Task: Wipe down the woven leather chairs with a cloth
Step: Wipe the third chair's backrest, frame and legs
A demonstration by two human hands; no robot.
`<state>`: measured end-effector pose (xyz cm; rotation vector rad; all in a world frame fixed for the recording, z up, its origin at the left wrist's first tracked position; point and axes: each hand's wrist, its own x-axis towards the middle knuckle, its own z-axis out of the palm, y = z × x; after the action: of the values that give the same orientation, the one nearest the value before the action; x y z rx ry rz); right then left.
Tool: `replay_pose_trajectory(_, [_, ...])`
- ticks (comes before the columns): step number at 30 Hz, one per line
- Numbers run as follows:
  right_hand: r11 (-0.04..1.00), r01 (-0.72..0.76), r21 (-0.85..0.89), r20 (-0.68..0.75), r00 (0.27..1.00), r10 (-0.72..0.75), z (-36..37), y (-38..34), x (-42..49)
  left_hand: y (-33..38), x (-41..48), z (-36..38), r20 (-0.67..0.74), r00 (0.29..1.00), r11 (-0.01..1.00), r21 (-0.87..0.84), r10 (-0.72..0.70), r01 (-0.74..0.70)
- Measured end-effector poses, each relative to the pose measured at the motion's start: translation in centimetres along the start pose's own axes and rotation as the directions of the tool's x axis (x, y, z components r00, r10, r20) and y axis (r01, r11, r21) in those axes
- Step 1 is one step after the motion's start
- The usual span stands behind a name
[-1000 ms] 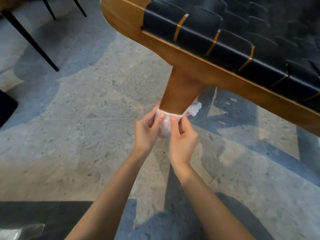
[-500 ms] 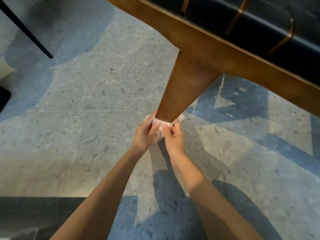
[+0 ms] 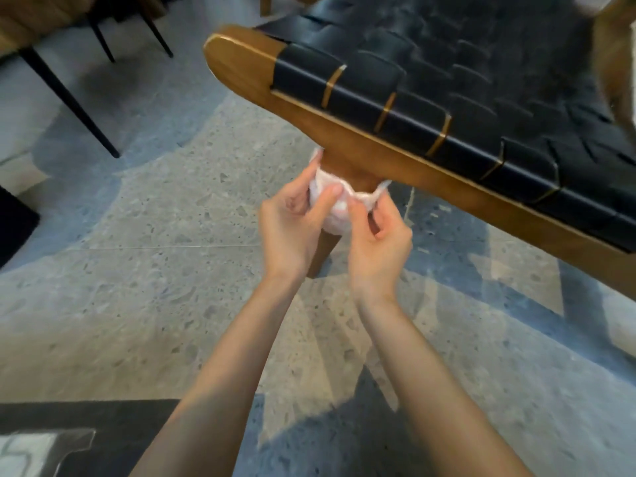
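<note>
— Terrazzo floor (image 3: 137,287) under everything, grey and speckled. What are your grips doing?

— Both pinch the white cloth (image 3: 333,210): my left grip (image 3: 292,218) and right grip (image 3: 378,242) each curl thumb and fingers on one end, so it hugs the wooden chair leg (image 3: 347,172), high up, just beneath the side rail (image 3: 378,146).

— Why wrapped like that?

— So one pull rubs several faces of the leg at once, I'd judge.

— And the woven leather seat (image 3: 447,84)?

— Above and right of the cloth, not touched by it; whether it has been wiped I cannot tell. Black furniture legs (image 3: 69,98) stand well apart, far left.
</note>
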<state>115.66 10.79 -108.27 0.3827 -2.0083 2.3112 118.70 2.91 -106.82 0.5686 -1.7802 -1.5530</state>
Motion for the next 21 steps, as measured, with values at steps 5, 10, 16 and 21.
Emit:
replay_pose_trajectory(5, [0.999,0.034,0.003,-0.086,0.996,-0.033,-0.9,-2.0,0.0,4.1,-2.3,2.0,-0.234,0.971,0.982,-0.19,-0.039,-0.007])
replay_pose_trajectory(10, [0.998,0.027,-0.06,0.118,0.993,-0.019,-6.1,-3.1,-0.5,4.3,-5.5,3.2,-0.058,0.998,0.991,-0.136,-0.006,-0.002])
replay_pose_trajectory(16, [0.976,-0.216,-0.001,0.334,0.92,0.204,-11.3,-5.2,-0.2,3.2,-6.5,4.0,0.226,0.972,0.997,0.069,-0.061,0.046])
replay_pose_trajectory(21, [0.88,-0.445,0.165,0.063,0.895,0.441,-10.6,-3.5,0.0,2.6,-7.3,5.0,0.147,0.961,0.968,-0.061,-0.233,0.244])
